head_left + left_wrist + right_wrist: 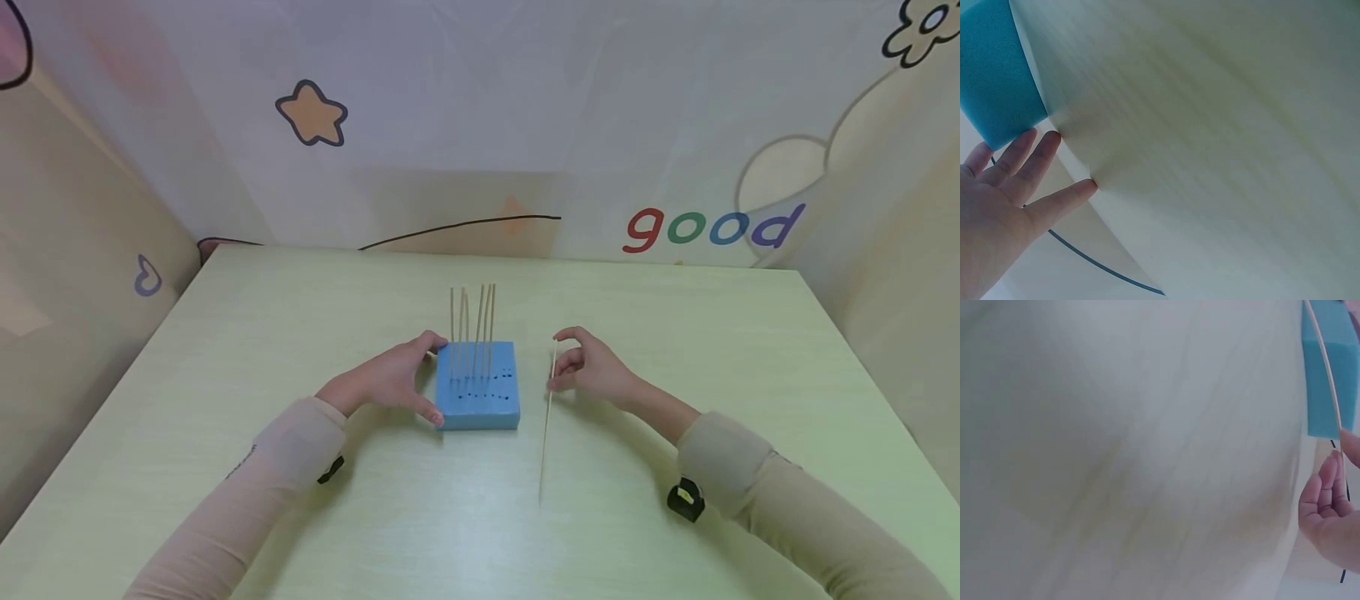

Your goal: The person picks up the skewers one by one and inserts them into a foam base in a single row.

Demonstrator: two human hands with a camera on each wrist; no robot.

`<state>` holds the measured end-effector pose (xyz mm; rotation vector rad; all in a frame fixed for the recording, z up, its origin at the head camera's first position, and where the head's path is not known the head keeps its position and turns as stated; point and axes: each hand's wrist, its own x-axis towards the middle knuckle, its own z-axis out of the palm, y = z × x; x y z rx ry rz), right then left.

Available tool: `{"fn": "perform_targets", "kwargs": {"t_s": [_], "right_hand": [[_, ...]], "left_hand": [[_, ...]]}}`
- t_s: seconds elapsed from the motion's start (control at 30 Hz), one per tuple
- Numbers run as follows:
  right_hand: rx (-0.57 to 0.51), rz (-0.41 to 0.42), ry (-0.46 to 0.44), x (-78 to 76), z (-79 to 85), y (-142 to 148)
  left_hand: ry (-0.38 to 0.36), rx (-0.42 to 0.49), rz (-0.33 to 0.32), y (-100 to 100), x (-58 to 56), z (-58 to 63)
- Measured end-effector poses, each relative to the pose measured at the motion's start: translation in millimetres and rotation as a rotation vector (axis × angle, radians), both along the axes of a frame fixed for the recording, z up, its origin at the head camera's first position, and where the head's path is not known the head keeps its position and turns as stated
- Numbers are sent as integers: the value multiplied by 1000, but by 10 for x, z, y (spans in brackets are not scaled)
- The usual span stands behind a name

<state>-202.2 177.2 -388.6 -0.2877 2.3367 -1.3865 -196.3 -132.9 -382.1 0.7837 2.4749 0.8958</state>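
Observation:
A blue foam block (480,417) lies on the table, with small holes in its top. Several thin wooden sticks (477,325) stand upright in a row in it. At the block's left side my left hand (386,379) rests with fingers and thumb spread, the thumb by the near left corner and a fingertip by the far one. The left wrist view shows these fingers (1021,147) fairly straight against the foam. To the right of the block, my right hand (592,371) pinches one loose stick (545,442), whose long lower end points toward me.
The pale table (300,292) extends around the block on all sides. Behind it hangs a printed cloth backdrop (465,108) with a star and the word "good". Cloth walls also rise to the left and right.

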Motion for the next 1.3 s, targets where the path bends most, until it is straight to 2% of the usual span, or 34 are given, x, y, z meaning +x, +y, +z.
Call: {"fn": "perform_targets", "kwargs": {"t_s": [0.23, 0.53, 1.1, 1.3], "right_hand": [[-103, -47, 5, 63, 154, -1], [-213, -99, 37, 146, 326, -6], [-300, -123, 212, 292, 751, -60], [-317, -109, 318, 322, 869, -114]], "left_hand": [[-16, 0, 15, 15, 8, 29], [-4, -4, 8, 9, 7, 1], [-11, -9, 17, 15, 10, 15], [0, -11, 13, 13, 8, 7]]}}
